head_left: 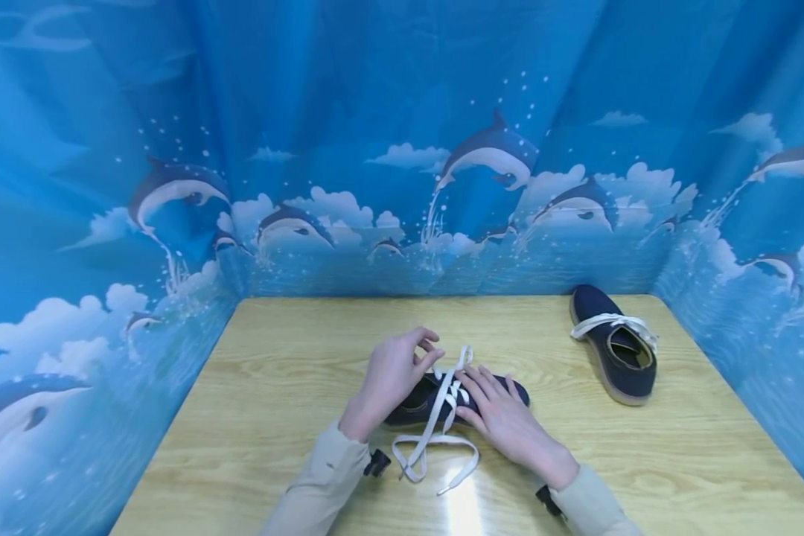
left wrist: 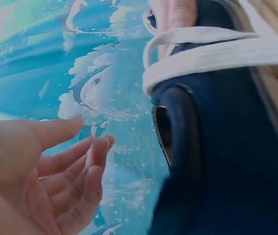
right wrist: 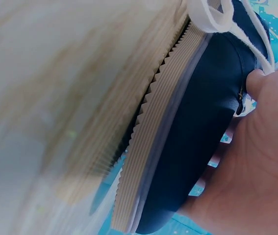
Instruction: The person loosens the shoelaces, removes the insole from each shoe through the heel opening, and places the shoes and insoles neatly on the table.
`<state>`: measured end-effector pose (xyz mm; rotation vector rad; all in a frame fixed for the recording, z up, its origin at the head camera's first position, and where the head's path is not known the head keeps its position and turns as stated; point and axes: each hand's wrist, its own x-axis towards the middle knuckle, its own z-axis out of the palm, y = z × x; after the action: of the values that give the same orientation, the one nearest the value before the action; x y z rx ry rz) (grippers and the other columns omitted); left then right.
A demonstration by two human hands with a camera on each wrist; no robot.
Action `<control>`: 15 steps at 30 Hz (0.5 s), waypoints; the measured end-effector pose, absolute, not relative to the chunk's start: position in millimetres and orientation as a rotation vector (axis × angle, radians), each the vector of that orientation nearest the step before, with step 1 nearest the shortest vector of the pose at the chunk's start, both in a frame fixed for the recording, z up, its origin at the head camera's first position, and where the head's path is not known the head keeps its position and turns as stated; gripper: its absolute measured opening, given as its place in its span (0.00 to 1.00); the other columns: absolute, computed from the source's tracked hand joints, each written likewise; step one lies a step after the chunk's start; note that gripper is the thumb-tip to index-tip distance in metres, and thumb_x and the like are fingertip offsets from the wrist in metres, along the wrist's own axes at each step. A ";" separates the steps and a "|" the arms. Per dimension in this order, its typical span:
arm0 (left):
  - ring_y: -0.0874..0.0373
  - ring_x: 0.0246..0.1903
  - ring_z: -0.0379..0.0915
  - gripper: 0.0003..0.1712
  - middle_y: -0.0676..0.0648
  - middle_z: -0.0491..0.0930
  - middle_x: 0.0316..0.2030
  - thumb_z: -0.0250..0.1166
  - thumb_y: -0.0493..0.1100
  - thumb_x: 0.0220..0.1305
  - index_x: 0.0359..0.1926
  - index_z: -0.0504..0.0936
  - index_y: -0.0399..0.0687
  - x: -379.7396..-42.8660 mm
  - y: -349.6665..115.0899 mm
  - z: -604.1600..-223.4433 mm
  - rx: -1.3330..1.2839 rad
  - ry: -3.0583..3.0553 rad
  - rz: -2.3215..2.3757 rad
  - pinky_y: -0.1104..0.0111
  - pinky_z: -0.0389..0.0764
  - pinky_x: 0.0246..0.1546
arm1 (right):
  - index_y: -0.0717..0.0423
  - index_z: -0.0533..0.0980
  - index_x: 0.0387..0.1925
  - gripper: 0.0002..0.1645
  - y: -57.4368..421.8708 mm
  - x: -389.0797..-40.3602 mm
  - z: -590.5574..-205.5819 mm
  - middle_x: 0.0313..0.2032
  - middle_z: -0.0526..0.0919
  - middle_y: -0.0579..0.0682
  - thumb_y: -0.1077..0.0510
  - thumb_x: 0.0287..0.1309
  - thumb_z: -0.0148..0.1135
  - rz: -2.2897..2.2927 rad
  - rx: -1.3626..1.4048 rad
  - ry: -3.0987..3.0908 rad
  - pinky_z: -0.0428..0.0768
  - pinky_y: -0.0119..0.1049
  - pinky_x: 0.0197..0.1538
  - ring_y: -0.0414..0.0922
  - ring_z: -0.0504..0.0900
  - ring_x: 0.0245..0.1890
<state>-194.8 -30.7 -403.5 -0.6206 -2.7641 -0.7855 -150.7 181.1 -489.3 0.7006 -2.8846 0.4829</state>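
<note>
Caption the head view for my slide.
Right hand on a shoe, left hand empty near it; another shoe stands farther right.

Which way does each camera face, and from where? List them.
Head: on the head, facing forward-down at the nearer navy shoe with flat white laces; left hand, right hand, beige sleeves show.
Left wrist: worn there, facing the shoe's side; left hand and the right hand's fingers show.
Right wrist: worn there, facing along the tan ridged sole; right hand shows.
Both wrist views share the shoe, laces and blue printed curtain.
</note>
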 end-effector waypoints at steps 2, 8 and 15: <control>0.67 0.25 0.78 0.12 0.56 0.86 0.32 0.69 0.53 0.66 0.41 0.86 0.52 -190.2 -34.9 -408.7 -0.674 -2.790 -0.702 0.76 0.77 0.27 | 0.53 0.64 0.75 0.36 180.3 -150.6 -489.8 0.73 0.65 0.60 0.40 0.74 0.53 0.478 0.701 -2.878 0.57 0.72 0.69 0.63 0.63 0.72; 0.73 0.17 0.64 0.16 0.63 0.74 0.20 0.77 0.58 0.55 0.32 0.81 0.56 -173.2 -40.7 -424.3 -0.821 -2.865 -0.564 0.78 0.67 0.19 | 0.53 0.64 0.74 0.36 180.9 -150.3 -489.9 0.73 0.66 0.60 0.41 0.73 0.54 0.479 0.698 -2.861 0.58 0.72 0.69 0.64 0.63 0.72; 0.72 0.16 0.62 0.10 0.62 0.73 0.19 0.77 0.48 0.58 0.32 0.83 0.55 -168.2 -39.4 -430.8 -0.775 -2.797 -0.581 0.78 0.63 0.16 | 0.52 0.63 0.75 0.36 179.4 -149.9 -488.3 0.73 0.65 0.60 0.40 0.74 0.53 0.498 0.709 -2.871 0.57 0.72 0.69 0.64 0.62 0.72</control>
<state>-168.2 -39.4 -430.8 -0.7750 -2.7970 -0.5809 -149.9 179.4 -488.3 0.7093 -2.8705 0.4980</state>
